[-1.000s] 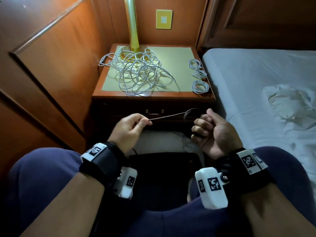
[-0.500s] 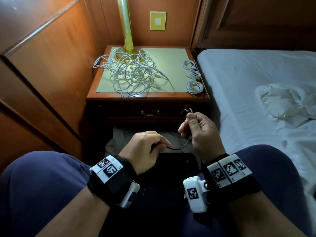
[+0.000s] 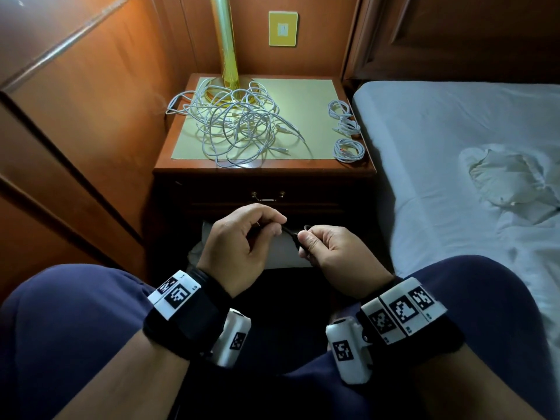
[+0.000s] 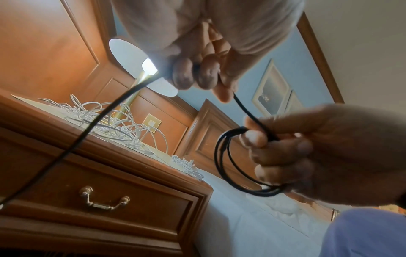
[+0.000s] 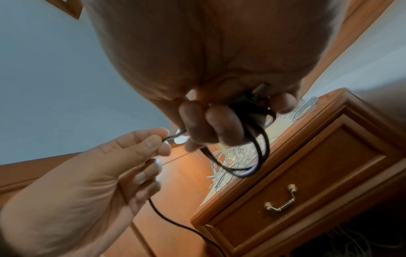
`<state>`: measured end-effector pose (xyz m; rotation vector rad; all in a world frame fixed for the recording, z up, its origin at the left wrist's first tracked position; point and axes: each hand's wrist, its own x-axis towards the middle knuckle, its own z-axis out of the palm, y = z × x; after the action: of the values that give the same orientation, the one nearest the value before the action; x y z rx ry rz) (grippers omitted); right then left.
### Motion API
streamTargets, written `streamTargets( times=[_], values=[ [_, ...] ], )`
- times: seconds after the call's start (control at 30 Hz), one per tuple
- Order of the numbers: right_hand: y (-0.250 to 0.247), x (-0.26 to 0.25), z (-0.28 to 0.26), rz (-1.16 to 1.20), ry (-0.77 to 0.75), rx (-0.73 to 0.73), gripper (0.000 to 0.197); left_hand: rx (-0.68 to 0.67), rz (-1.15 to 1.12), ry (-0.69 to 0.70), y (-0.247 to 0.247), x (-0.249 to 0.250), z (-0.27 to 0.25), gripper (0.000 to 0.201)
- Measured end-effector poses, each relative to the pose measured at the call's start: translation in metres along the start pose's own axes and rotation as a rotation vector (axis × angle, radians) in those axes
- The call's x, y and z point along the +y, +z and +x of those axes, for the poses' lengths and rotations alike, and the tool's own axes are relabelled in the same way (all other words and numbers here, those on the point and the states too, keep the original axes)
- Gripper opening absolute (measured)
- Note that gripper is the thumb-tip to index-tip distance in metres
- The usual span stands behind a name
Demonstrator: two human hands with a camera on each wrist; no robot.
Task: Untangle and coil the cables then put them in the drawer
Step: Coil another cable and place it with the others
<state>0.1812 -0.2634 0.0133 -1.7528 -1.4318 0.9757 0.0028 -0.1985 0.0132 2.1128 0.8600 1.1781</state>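
- Head view: left hand [image 3: 242,247] and right hand [image 3: 336,253] close together in front of the shut drawer [image 3: 266,197], each pinching the black cable [image 3: 291,232] between thumb and fingers. Tangled white cables [image 3: 236,128] lie on the counter [image 3: 263,169] by the lamp [image 3: 225,40]; two coiled white cables [image 3: 348,147] sit at its right edge, beside the bed [image 3: 454,147].
- Left wrist view: right hand's curled fingers [image 4: 283,149] grip a few black loops; one strand runs up to the left hand's fingertips.
- Right wrist view: loops hang from the right hand; what looks like a plug [image 5: 261,88] sits by the palm, blurred.
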Motion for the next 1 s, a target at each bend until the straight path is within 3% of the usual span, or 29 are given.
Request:
streamTargets(
  times=[0.1,0.23,0.43,0.53,0.6,0.7,1.0],
  values=[
    [0.000,-0.005,0.001,0.184,0.020,-0.028,0.046,0.046,0.047,0.003,-0.004,-0.005,0.004,0.014],
    [-0.006,-0.014,0.000,0.658,0.111,-0.068,0.047,0.051,0.067,-0.051,-0.009,-0.013,0.008,0.019],
    [-0.005,-0.018,-0.001,0.962,0.137,-0.038,0.045,-0.133,-0.043,-0.149,0.000,-0.009,0.000,0.027],
    [-0.004,-0.016,0.001,1.020,0.158,-0.044,0.048,-0.281,-0.100,-0.192,0.006,-0.004,-0.003,0.038],
    [-0.001,-0.016,0.001,1.018,0.176,-0.080,0.048,-0.339,-0.138,-0.206,0.010,-0.003,-0.006,0.032],
    [0.003,-0.017,-0.001,0.986,0.191,-0.103,0.043,-0.318,-0.166,-0.171,0.011,-0.001,-0.006,0.020],
    [0.013,-0.011,0.007,0.850,0.211,-0.018,0.037,-0.204,-0.015,-0.193,0.012,-0.007,-0.003,0.039]
  ],
)
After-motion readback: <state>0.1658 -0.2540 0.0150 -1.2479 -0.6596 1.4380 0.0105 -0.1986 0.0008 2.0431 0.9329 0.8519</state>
